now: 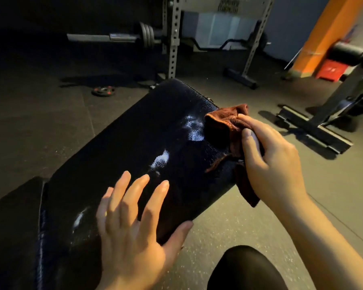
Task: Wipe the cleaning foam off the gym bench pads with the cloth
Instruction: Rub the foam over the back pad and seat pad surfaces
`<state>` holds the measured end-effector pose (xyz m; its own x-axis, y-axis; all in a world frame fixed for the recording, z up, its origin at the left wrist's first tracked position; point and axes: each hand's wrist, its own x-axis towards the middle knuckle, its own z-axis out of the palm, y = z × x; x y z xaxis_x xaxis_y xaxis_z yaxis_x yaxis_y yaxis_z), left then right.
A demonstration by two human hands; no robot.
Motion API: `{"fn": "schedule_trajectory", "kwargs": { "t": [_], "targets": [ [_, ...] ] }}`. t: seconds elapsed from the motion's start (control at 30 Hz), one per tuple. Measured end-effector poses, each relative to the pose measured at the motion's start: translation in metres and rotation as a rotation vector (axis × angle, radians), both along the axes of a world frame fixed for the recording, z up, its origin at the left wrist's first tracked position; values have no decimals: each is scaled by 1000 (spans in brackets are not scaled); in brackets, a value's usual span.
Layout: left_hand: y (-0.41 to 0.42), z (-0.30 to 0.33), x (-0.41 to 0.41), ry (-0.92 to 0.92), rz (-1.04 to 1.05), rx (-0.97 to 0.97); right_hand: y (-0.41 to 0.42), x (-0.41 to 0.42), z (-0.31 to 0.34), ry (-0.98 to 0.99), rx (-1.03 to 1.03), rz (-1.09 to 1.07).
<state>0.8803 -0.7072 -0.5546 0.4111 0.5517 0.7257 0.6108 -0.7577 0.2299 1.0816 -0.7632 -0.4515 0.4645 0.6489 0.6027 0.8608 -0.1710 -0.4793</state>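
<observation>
The right hand (270,162) pinches the brown cloth (228,126) at the bench pad's (117,147) right edge, beside white foam patches (194,127). The left hand (134,225) rests on the pad, grip spread, fingers straight.

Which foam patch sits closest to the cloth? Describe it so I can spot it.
Start at the long black cracked vinyl bench pad. Follow it to the rust-brown cloth in the right hand. The white foam smear just left of the cloth is the largest and farthest of three patches.
</observation>
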Motion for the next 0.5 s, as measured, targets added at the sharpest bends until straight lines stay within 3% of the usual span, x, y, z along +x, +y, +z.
{"fn": "schedule_trajectory", "kwargs": {
  "t": [0.13,0.23,0.37,0.5],
  "targets": [
    [0,2,-1,91,-40,11,19,1,41,-25,-398,-33],
    [5,6,1,131,-29,44,66,6,62,-163,-687,12],
    [11,3,-1,67,-38,60,138,16,72,-112,-804,50],
    [13,4,-1,28,-7,-39,147,25,75,13,-848,97]
  ]
}}
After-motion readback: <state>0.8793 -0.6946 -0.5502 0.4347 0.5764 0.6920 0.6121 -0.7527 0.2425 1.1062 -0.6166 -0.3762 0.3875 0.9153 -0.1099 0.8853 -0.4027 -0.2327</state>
